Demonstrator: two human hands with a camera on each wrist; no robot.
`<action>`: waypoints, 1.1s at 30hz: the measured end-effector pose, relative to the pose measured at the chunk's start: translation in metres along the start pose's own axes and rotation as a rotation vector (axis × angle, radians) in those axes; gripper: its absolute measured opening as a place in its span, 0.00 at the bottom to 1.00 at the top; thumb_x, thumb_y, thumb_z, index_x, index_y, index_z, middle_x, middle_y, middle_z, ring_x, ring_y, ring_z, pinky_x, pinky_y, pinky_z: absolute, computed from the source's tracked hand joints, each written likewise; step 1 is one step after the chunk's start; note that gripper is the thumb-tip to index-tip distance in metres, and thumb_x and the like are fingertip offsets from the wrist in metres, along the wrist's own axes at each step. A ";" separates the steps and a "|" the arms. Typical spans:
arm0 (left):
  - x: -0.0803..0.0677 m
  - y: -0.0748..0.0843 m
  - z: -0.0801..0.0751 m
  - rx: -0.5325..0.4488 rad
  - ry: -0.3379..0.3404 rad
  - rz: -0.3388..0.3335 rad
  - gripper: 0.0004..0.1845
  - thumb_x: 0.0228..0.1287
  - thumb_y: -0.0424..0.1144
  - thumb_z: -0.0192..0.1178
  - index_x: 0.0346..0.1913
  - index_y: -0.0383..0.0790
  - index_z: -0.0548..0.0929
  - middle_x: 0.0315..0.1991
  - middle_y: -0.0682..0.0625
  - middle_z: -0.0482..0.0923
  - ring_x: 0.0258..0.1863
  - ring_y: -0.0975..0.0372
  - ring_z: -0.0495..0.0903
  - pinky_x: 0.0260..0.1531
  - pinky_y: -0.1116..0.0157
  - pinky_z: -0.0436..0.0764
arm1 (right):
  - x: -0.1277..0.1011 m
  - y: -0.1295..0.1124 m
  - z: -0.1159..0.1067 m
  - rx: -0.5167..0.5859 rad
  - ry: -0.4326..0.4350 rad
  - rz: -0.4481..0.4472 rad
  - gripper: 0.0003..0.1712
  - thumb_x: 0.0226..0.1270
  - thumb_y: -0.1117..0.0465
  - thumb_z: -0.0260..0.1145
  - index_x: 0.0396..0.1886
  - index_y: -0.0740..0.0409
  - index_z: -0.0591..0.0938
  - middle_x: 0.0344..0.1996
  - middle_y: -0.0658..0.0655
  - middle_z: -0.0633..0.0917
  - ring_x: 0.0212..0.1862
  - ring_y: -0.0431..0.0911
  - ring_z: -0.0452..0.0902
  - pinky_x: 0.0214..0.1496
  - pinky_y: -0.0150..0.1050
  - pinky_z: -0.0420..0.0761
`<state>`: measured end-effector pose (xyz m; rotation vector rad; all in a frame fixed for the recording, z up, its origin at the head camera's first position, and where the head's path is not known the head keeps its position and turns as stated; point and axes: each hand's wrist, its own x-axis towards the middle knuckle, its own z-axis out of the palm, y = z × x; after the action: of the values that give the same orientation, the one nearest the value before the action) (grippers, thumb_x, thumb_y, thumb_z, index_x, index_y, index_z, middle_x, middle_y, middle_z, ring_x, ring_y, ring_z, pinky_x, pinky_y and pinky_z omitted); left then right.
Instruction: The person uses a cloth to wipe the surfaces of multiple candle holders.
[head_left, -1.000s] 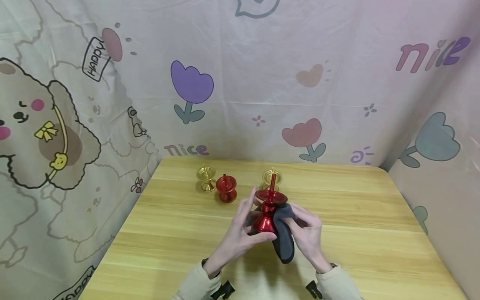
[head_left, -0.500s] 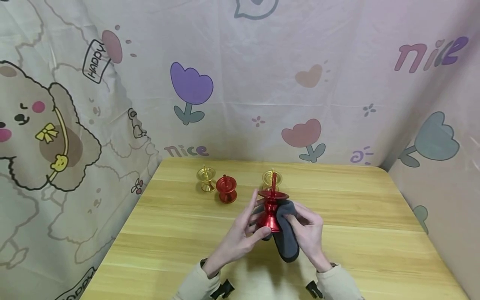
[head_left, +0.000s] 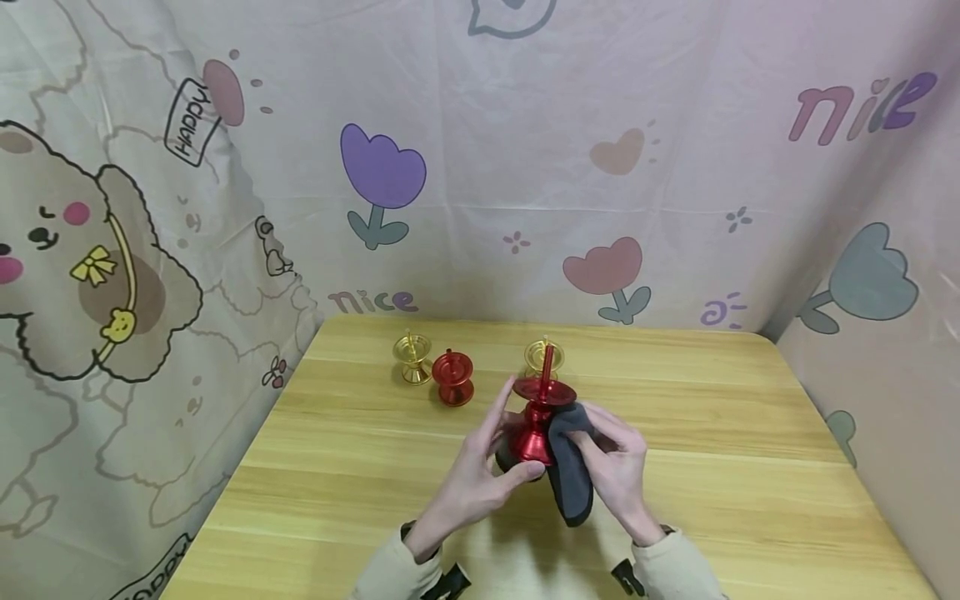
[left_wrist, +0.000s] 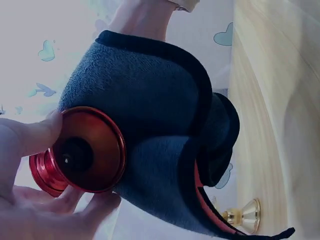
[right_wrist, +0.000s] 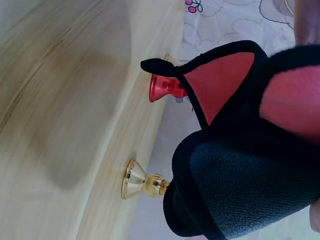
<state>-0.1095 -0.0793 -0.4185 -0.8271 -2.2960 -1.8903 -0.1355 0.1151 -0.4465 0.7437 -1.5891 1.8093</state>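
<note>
Red candle holder [head_left: 542, 417] is held upright above the table [head_left: 750, 467], near centre. Left hand [head_left: 480, 471] grips its base, thumb and fingers curled round it. Right hand [head_left: 618, 467] presses a dark grey cloth [head_left: 568, 479] against the holder's right side, fingers pinching the cloth. Left wrist view alone shows the holder's round underside [left_wrist: 85, 150]. Farther off stand a small red holder [head_left: 452, 377] and two gold holders [head_left: 412, 357].

Soft, even light; faint shadows on the table [head_left: 720, 467]. Wrist views are close and slightly blurred.
</note>
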 end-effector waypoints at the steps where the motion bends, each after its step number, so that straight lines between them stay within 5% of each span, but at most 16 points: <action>1: 0.000 0.000 -0.001 0.018 -0.007 0.010 0.53 0.64 0.34 0.69 0.82 0.53 0.44 0.57 0.40 0.81 0.59 0.51 0.82 0.66 0.56 0.78 | 0.000 0.000 0.000 0.004 0.003 0.003 0.18 0.52 0.89 0.64 0.41 0.76 0.87 0.46 0.50 0.90 0.47 0.38 0.87 0.45 0.25 0.85; 8: 0.000 0.001 -0.006 -0.135 -0.110 -0.117 0.53 0.67 0.34 0.65 0.82 0.51 0.39 0.69 0.34 0.70 0.66 0.43 0.74 0.66 0.56 0.77 | -0.001 0.000 -0.001 0.006 0.022 0.070 0.18 0.53 0.89 0.63 0.41 0.75 0.87 0.45 0.47 0.90 0.45 0.37 0.87 0.43 0.24 0.85; 14: 0.002 0.004 -0.003 -0.183 -0.047 -0.210 0.56 0.60 0.36 0.73 0.82 0.58 0.45 0.62 0.38 0.69 0.59 0.51 0.77 0.55 0.63 0.85 | -0.002 0.000 0.000 0.026 0.014 0.032 0.16 0.54 0.89 0.62 0.41 0.78 0.86 0.46 0.50 0.90 0.48 0.39 0.87 0.45 0.26 0.85; 24: 0.000 0.004 -0.002 -0.164 0.014 -0.184 0.57 0.55 0.34 0.76 0.81 0.56 0.50 0.51 0.41 0.76 0.58 0.51 0.78 0.53 0.62 0.86 | -0.001 0.000 0.002 -0.010 0.002 -0.036 0.19 0.52 0.89 0.62 0.40 0.73 0.88 0.46 0.51 0.90 0.49 0.39 0.87 0.47 0.26 0.85; 29: -0.001 0.002 -0.005 -0.197 -0.043 -0.120 0.54 0.62 0.29 0.68 0.82 0.48 0.45 0.54 0.32 0.75 0.61 0.43 0.77 0.61 0.57 0.81 | -0.001 0.000 0.001 0.026 0.012 0.008 0.19 0.52 0.90 0.61 0.42 0.75 0.87 0.47 0.50 0.90 0.49 0.39 0.86 0.48 0.26 0.85; 33: -0.002 0.001 -0.004 -0.203 -0.096 -0.123 0.53 0.67 0.30 0.64 0.82 0.53 0.39 0.64 0.32 0.73 0.68 0.41 0.72 0.64 0.55 0.78 | -0.002 0.001 0.000 0.064 0.034 0.045 0.18 0.53 0.90 0.61 0.42 0.77 0.86 0.46 0.50 0.90 0.50 0.39 0.86 0.49 0.27 0.85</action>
<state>-0.1086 -0.0838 -0.4175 -0.8315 -2.2856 -2.2128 -0.1350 0.1147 -0.4487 0.7081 -1.5437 1.9034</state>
